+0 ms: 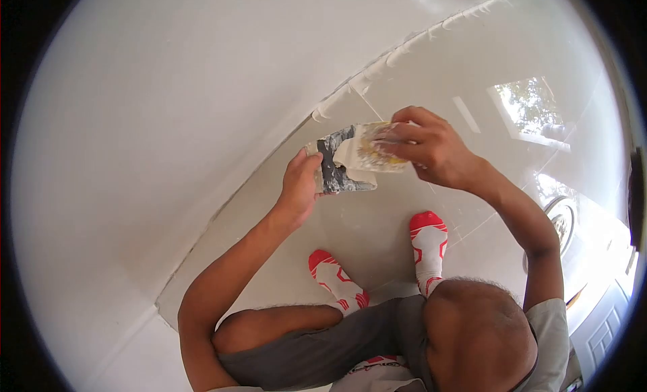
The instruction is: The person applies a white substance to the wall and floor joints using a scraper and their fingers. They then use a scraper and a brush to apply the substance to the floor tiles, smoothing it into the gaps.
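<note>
Near the middle of the view, my left hand [300,185] grips the left edge of a flat, dark grey board [328,164] smeared with pale paste. My right hand [431,146] holds a pale scraper [381,147] spotted with yellow and brown. The scraper's left end overlaps the board, with white paste [345,153] at that edge. Both tools are above the floor.
A white wall [162,109] rises on the left. Rough white paste [397,53] lines its joint with the glossy tiled floor [377,223]. My feet in red and white socks [428,247] are below the hands. A round object [561,220] lies at the right.
</note>
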`<state>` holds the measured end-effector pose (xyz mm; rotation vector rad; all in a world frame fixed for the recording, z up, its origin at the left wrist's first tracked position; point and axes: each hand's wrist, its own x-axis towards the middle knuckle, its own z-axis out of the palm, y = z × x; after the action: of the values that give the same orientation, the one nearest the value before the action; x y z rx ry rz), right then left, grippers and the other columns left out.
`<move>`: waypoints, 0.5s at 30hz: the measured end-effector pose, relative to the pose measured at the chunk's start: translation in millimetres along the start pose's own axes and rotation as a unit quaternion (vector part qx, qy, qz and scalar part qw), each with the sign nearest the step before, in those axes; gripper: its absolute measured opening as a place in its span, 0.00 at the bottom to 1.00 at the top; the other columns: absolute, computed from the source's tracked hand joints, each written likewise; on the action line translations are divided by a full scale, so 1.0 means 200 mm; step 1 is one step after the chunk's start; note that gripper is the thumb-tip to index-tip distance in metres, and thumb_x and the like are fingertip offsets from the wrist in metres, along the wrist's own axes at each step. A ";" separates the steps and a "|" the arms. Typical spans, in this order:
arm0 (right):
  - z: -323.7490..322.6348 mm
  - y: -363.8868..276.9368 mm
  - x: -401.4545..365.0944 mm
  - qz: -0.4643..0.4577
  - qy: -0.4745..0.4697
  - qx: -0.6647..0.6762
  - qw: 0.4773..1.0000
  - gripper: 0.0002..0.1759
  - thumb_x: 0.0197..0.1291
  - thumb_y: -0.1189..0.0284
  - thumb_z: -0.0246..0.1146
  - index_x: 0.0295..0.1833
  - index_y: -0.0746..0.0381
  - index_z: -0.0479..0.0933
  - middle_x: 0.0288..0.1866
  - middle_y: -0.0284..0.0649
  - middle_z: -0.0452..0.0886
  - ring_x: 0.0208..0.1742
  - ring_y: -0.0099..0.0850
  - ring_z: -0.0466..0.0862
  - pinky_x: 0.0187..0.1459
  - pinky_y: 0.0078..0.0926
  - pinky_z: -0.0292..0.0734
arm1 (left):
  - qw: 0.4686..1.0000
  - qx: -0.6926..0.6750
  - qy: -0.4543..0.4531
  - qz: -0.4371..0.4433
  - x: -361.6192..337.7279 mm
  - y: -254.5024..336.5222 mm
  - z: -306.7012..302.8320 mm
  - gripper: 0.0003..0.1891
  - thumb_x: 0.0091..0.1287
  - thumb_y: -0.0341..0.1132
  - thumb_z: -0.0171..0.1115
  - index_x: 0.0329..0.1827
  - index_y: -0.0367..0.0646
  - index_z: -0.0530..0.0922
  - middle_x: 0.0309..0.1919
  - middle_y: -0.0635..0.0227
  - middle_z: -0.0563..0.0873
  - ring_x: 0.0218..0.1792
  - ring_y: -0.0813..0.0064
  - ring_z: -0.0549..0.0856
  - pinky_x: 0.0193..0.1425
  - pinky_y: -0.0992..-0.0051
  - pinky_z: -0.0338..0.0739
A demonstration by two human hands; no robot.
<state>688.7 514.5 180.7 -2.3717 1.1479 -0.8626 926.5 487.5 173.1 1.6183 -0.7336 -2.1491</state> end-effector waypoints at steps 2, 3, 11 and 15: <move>0.02 -0.04 0.02 -0.035 -0.022 -0.020 0.999 0.19 0.34 0.84 0.59 0.38 0.62 0.78 0.35 0.35 0.77 0.44 0.35 0.74 0.42 0.32 0.73 | 1.000 0.005 0.003 0.013 -0.03 -0.02 0.02 0.12 0.65 0.35 0.45 0.49 0.43 0.68 0.41 0.68 0.78 0.42 0.77 0.78 0.43 0.69 0.74; 0.02 -0.04 0.02 -0.067 -0.048 -0.040 0.996 0.17 0.35 0.82 0.60 0.38 0.62 0.78 0.35 0.35 0.77 0.44 0.34 0.73 0.45 0.31 0.72 | 0.998 0.010 0.039 0.051 -0.01 -0.04 0.01 0.13 0.65 0.34 0.45 0.50 0.41 0.67 0.42 0.68 0.77 0.43 0.76 0.78 0.46 0.69 0.73; -0.08 0.59 -0.19 0.087 0.060 -0.274 0.956 0.10 0.43 0.77 0.56 0.35 0.60 0.77 0.36 0.34 0.74 0.43 0.31 0.71 0.48 0.29 0.66 | 0.996 -0.034 0.054 0.067 0.08 -0.01 -0.11 0.16 0.64 0.33 0.46 0.54 0.39 0.65 0.48 0.66 0.74 0.49 0.74 0.75 0.52 0.69 0.71; -0.08 0.93 -0.24 0.155 0.080 -0.362 0.916 0.12 0.43 0.78 0.56 0.37 0.61 0.77 0.40 0.35 0.73 0.45 0.32 0.70 0.48 0.30 0.66 | 0.995 -0.030 0.095 0.015 0.05 0.05 -0.06 0.17 0.63 0.35 0.47 0.54 0.43 0.65 0.47 0.67 0.73 0.49 0.72 0.74 0.51 0.65 0.71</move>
<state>549.1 438.9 70.5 -2.5544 2.1436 -0.5831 935.5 472.1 168.2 1.7386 -0.6245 -1.9439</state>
